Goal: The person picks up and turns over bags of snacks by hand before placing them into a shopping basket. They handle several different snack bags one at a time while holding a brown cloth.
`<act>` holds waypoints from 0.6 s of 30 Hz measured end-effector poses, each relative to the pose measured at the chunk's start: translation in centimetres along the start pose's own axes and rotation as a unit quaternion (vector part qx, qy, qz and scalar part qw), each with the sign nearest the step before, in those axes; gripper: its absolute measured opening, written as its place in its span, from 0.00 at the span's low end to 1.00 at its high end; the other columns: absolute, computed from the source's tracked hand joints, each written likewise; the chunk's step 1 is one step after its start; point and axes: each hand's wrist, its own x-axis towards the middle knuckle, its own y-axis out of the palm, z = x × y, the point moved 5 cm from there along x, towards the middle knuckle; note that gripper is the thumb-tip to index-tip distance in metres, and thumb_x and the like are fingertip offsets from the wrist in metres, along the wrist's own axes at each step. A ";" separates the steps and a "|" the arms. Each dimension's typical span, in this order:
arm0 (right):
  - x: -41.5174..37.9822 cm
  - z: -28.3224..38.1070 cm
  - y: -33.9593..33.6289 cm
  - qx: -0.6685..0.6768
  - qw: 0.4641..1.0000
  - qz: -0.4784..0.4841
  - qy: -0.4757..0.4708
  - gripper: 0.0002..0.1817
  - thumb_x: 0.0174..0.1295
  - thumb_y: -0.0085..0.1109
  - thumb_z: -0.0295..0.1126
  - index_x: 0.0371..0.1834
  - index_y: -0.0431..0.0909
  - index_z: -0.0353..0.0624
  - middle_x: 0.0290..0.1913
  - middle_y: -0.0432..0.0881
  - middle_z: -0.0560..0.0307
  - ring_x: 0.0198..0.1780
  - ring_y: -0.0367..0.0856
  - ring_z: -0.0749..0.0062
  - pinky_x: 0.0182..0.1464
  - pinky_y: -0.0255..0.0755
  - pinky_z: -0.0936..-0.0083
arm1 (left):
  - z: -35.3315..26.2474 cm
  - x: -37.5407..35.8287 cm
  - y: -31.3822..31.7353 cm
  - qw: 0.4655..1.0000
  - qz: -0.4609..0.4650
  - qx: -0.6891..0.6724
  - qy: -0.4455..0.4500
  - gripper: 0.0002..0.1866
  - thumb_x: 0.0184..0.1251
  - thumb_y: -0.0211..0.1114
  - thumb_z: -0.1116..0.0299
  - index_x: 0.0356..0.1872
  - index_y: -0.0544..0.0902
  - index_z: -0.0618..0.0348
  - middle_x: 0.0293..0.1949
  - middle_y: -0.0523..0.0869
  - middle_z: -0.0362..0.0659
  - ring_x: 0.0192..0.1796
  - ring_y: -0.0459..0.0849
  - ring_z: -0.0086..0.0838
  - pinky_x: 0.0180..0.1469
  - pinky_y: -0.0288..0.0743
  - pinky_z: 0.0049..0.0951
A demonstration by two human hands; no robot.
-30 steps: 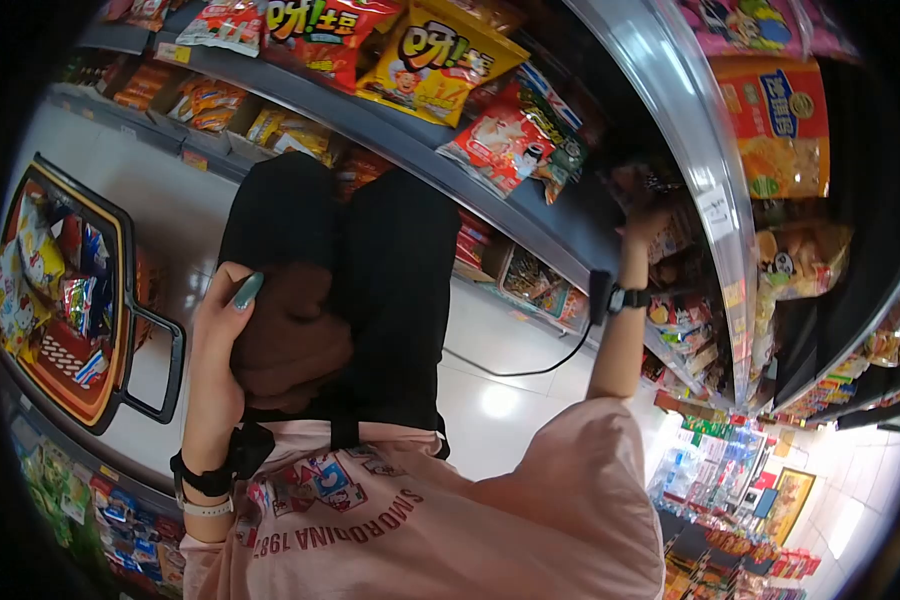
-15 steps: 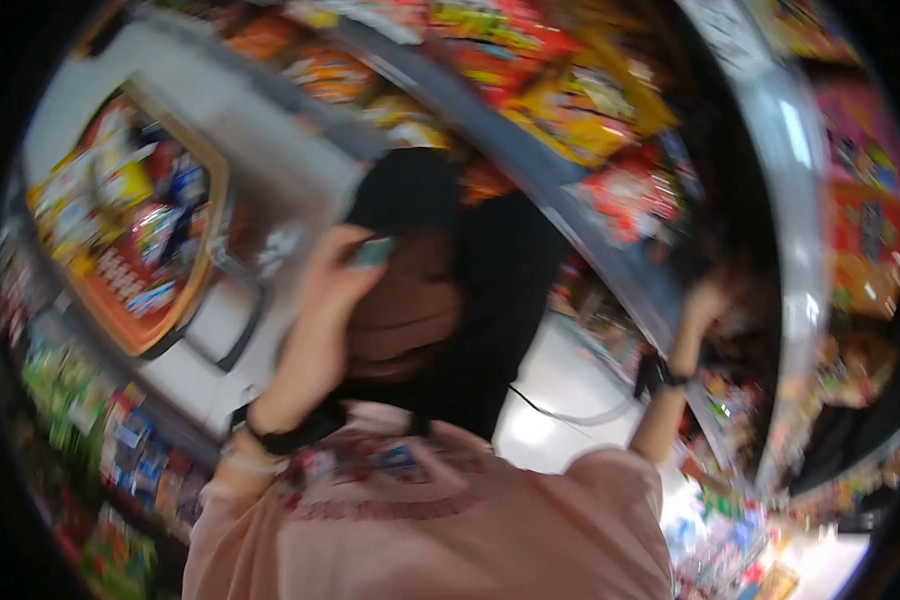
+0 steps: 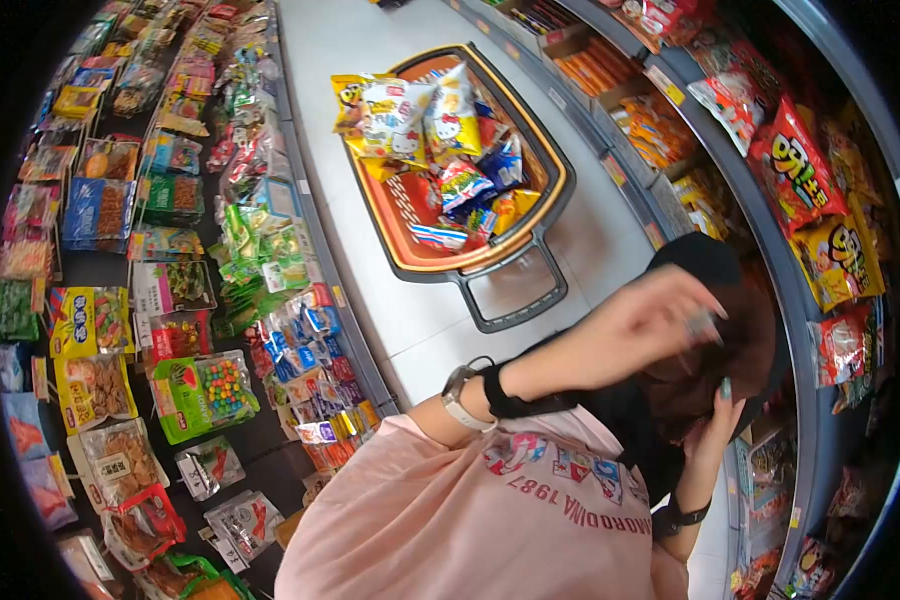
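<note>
My left hand (image 3: pixel 650 325) is raised over a brown bag-like item (image 3: pixel 670 385) at my waist, its fingers loosely bent, slightly apart and a little blurred. Nothing shows between them. Below it, my right hand (image 3: pixel 710 435) is closed at the lower edge of the brown item, with the thumb pointing up and part of the fingers hidden. Black cloth (image 3: pixel 705 262) surrounds the item. On the floor ahead stands an orange and black shopping basket (image 3: pixel 395 240), apart from both hands. Snack packets (image 3: pixel 400 125) fill it, and its black handle (image 3: pixel 515 320) hangs towards me.
At the left, a shelf display holds many packets, including a green bag of coloured candies (image 3: pixel 205 395). Along the right runs a grey shelf edge (image 3: pixel 760 200) with red snack bags (image 3: pixel 795 165) and a yellow bag (image 3: pixel 840 260). White tiled floor (image 3: pixel 320 90) lies between the shelves.
My right hand has come away from the right-hand shelf to the brown item. My left hand is still near that item. The view has turned, bringing the basket to the top middle.
</note>
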 end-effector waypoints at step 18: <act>-0.4 -1.2 -7.3 -0.100 0.991 -0.087 -0.003 0.29 0.52 0.51 0.35 0.58 0.54 0.46 0.53 0.63 0.56 0.54 0.63 0.68 0.53 0.58 0.73 | 5.8 -5.7 -33.4 0.698 -0.310 0.540 -0.354 0.37 0.34 0.70 0.51 0.40 0.68 0.75 0.38 0.76 0.55 0.39 0.77 0.36 0.38 0.71 0.28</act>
